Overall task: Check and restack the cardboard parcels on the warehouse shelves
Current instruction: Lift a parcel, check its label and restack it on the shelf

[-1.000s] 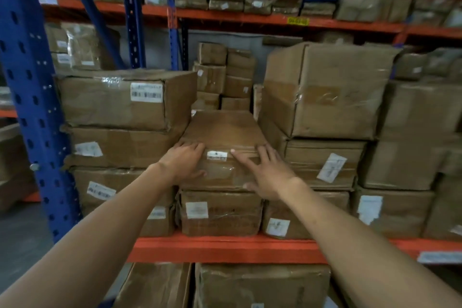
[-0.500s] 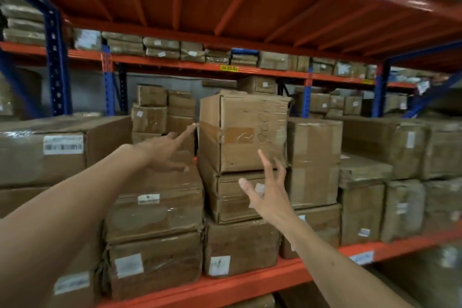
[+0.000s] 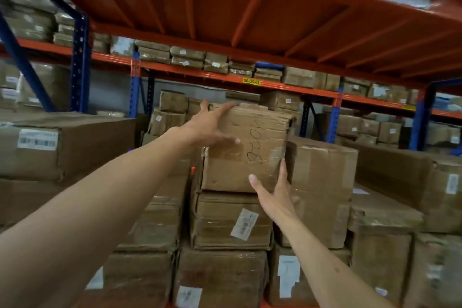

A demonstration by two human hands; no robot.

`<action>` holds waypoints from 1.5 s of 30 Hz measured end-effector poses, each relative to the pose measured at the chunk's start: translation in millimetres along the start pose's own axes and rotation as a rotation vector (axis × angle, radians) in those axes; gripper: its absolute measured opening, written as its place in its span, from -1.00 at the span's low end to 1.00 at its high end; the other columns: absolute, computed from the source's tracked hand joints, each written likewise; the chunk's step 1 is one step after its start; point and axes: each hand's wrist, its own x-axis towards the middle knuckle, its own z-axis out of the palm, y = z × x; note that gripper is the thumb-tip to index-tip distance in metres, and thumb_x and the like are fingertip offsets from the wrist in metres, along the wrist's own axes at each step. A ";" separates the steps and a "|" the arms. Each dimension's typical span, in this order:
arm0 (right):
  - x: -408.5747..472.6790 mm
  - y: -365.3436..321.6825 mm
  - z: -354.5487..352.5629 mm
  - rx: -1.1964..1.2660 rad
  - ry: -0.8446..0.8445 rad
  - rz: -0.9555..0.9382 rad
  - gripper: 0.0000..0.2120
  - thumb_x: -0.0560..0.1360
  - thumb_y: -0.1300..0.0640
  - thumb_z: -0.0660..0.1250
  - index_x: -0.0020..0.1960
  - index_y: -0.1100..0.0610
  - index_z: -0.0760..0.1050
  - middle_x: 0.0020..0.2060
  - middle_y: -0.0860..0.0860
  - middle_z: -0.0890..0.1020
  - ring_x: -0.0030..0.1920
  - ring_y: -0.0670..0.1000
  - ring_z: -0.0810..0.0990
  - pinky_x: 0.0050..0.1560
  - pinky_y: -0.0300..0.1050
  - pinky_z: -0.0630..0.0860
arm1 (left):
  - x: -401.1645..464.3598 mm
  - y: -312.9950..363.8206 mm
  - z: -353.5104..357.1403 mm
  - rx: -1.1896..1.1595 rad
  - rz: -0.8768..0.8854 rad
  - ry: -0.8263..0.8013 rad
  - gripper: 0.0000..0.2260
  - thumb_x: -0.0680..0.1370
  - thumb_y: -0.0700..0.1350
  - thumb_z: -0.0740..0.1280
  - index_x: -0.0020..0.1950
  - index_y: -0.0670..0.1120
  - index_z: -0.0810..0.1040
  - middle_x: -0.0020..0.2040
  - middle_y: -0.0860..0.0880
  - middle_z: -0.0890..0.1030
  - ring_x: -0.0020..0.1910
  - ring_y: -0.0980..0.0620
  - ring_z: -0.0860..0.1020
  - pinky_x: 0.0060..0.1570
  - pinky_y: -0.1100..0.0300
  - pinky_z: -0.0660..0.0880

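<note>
A worn cardboard parcel (image 3: 246, 147) with black handwriting on its front sits on top of the middle stack, above a labelled parcel (image 3: 230, 220). My left hand (image 3: 212, 125) lies on its upper left corner, fingers straight over the top edge and thumb across the front. My right hand (image 3: 271, 190) touches its lower right corner, fingers straight along the right side and thumb on the front. Both hands are spread flat against the box.
A long flat parcel (image 3: 65, 142) tops the stack at left. Taller parcels (image 3: 322, 182) stand close on the right. The orange shelf deck (image 3: 250, 7) hangs low overhead. Blue uprights (image 3: 80, 62) and a rear rack of parcels stand behind.
Both hands left the flat parcel at lower left, rose in the air, and now rest on the handwritten top parcel of the middle stack. The view has tilted up and right.
</note>
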 end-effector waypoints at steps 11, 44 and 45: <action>-13.4 10.5 13.1 0.031 0.100 -0.077 0.04 0.49 -0.36 0.38 0.50 -0.48 -0.46 0.60 0.14 0.13 0.58 0.18 0.04 0.50 0.35 0.14 | -26.7 5.1 19.8 -0.225 0.007 0.178 -0.15 0.26 0.15 0.64 0.44 0.34 0.28 0.33 -0.09 0.47 0.26 -0.13 0.49 0.26 -0.17 0.52; -68.7 -59.0 27.6 0.316 0.159 -0.244 0.18 0.28 -0.12 0.66 0.62 -0.37 -0.08 0.57 0.05 0.03 0.55 0.20 0.20 0.48 0.22 0.30 | -101.2 -33.8 -55.4 0.121 0.151 0.114 -0.03 0.39 0.14 0.57 0.57 0.42 -0.03 0.40 -0.10 0.18 0.35 -0.23 0.37 0.38 -0.15 0.43; -64.2 -66.9 25.3 0.282 0.134 -0.291 0.16 0.30 -0.09 0.66 0.61 -0.38 -0.06 0.57 0.05 0.03 0.56 0.19 0.17 0.49 0.22 0.30 | -106.4 -42.8 -55.4 0.080 0.116 0.141 -0.03 0.39 0.16 0.57 0.58 0.41 -0.02 0.40 -0.10 0.18 0.37 -0.23 0.36 0.40 -0.14 0.42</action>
